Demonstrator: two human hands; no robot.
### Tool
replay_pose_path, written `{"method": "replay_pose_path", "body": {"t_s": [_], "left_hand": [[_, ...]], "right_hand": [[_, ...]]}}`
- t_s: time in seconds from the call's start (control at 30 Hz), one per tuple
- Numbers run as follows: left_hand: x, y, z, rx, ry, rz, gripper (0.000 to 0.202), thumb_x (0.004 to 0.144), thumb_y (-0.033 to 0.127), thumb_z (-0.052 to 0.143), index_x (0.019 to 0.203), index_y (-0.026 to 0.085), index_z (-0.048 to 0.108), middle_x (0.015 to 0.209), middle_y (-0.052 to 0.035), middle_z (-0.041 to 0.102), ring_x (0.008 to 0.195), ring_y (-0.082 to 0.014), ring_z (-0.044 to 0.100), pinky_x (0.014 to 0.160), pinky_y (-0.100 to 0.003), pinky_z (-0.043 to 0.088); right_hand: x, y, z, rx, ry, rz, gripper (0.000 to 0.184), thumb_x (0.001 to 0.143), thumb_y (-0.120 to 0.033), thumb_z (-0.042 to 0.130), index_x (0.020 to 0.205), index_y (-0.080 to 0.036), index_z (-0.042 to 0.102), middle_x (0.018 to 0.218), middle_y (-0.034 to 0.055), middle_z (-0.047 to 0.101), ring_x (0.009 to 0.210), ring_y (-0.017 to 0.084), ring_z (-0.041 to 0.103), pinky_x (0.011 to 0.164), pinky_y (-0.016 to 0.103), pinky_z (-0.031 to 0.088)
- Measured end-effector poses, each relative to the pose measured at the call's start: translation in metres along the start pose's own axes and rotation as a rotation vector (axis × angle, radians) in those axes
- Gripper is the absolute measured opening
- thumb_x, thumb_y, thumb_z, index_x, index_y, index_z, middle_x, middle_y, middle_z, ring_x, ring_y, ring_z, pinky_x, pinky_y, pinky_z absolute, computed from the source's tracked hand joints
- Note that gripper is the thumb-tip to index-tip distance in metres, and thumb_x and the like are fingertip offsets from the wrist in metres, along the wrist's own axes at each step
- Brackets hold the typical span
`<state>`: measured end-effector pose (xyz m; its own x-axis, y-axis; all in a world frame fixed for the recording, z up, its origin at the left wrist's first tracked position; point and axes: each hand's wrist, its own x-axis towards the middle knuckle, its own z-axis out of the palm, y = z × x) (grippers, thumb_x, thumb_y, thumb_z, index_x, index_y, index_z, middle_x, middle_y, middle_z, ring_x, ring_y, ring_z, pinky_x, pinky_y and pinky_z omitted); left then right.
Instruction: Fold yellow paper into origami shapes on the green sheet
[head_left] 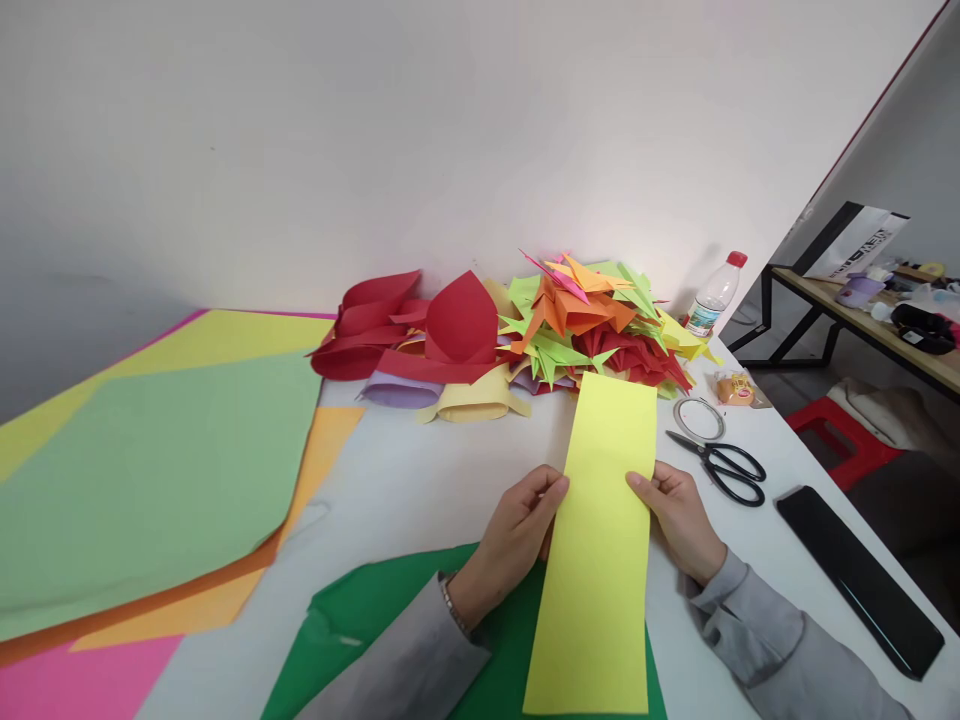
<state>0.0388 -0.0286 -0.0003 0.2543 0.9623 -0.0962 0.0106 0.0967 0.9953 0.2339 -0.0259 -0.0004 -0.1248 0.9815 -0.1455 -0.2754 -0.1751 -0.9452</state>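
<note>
A long yellow paper strip (600,570) is held up lengthwise in front of me, its far end near the folded paper pile. Along its left edge my left hand (517,535) pinches it between thumb and fingers. My right hand (679,515) grips the opposite edge, thumb on top and fingers hidden behind the paper. Beneath the strip and my left forearm lies a dark green sheet (405,610). Black-handled scissors (724,468) rest on the table right of the strip, beside a roll of tape (699,418).
Large sheets, light green (165,480) on top, cover the table's left. Red paper shapes (461,325) and folded paper stars (577,310) pile against the wall. A bottle (712,298), a wrapped snack (735,388) and a black flat object (859,580) lie along the right.
</note>
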Motion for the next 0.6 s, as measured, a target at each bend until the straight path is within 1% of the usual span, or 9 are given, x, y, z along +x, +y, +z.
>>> {"method": "replay_pose_path", "body": {"t_s": [0.13,0.27,0.43,0.6], "left_hand": [[0.0012,-0.0038,0.0004,0.013,-0.004,0.007,0.046,0.082,0.065,0.047,0.065,0.022,0.04,0.047,0.0106,0.034,0.035,-0.0067,0.03,0.036,-0.021,0.026],[0.0009,-0.0085,0.0009,0.034,-0.038,0.011,0.048,0.083,0.066,0.043,0.063,0.023,0.038,0.045,0.0101,0.033,0.035,-0.0077,0.032,0.035,-0.022,0.026],[0.0006,-0.0062,-0.0001,0.092,-0.073,0.046,0.044,0.084,0.06,0.045,0.063,0.022,0.04,0.052,0.0078,0.035,0.042,-0.0085,0.033,0.04,-0.022,0.028],[0.0029,-0.0069,-0.001,0.159,-0.048,0.102,0.044,0.084,0.054,0.046,0.058,0.021,0.034,0.057,0.006,0.033,0.051,-0.0093,0.031,0.047,-0.024,0.027]], "right_hand": [[-0.0015,0.0014,-0.0002,-0.003,0.002,-0.005,0.037,0.069,-0.046,0.08,0.094,-0.019,0.074,0.086,0.0072,0.076,0.068,0.023,0.07,0.064,0.036,0.055],[-0.0005,0.0057,-0.0035,0.014,0.032,-0.016,0.035,0.072,-0.043,0.078,0.097,-0.019,0.073,0.088,0.0075,0.076,0.066,0.022,0.069,0.06,0.034,0.054],[0.0023,0.0079,-0.0063,0.067,0.089,-0.036,0.033,0.074,-0.041,0.077,0.097,-0.019,0.072,0.093,0.0082,0.076,0.071,0.023,0.07,0.063,0.035,0.056],[0.0022,0.0084,-0.0057,0.067,0.099,-0.038,0.033,0.074,-0.04,0.077,0.098,-0.018,0.072,0.095,0.009,0.075,0.073,0.024,0.071,0.065,0.037,0.056]]}}
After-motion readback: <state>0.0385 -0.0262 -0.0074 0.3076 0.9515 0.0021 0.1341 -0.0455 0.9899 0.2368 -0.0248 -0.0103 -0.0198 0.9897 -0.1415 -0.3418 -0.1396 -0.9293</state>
